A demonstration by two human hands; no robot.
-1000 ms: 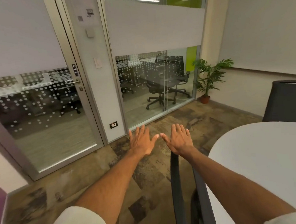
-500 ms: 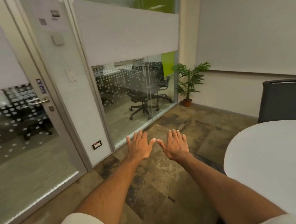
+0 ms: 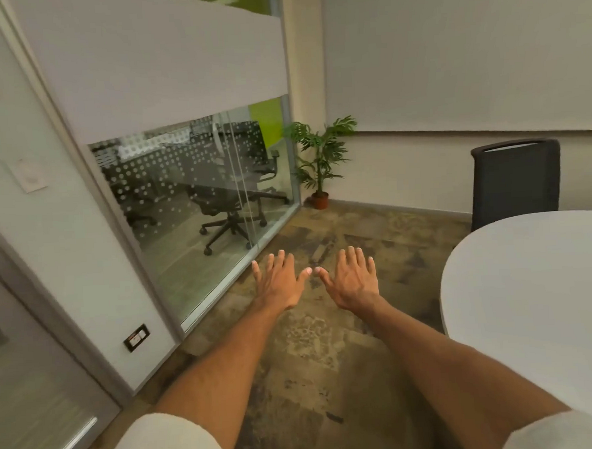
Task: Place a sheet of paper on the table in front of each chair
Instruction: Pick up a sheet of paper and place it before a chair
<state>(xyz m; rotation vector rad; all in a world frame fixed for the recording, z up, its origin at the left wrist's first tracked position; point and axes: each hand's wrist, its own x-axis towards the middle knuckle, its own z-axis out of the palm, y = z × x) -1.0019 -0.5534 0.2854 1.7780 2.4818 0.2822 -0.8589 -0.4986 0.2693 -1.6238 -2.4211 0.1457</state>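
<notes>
A round white table (image 3: 530, 280) fills the right side, its top bare where I can see it. Behind its far edge stands a black mesh-backed chair (image 3: 515, 182). Both my arms stretch forward over the carpet, left of the table. My left hand (image 3: 278, 282) is flat, palm down, fingers spread, holding nothing. My right hand (image 3: 352, 278) is beside it, also flat and empty, thumbs nearly touching. No sheet of paper shows anywhere in view.
A glass partition (image 3: 197, 202) with a frosted band runs along the left, with office chairs beyond it. A door (image 3: 29, 392) stands at the far left. A potted plant (image 3: 320, 161) sits in the corner. Patterned carpet (image 3: 311, 343) covers the floor.
The view has swung to the right: the door slid out to the left, and the table and chair came further in. The dark chair back below my hands left view. My hands stay flat.
</notes>
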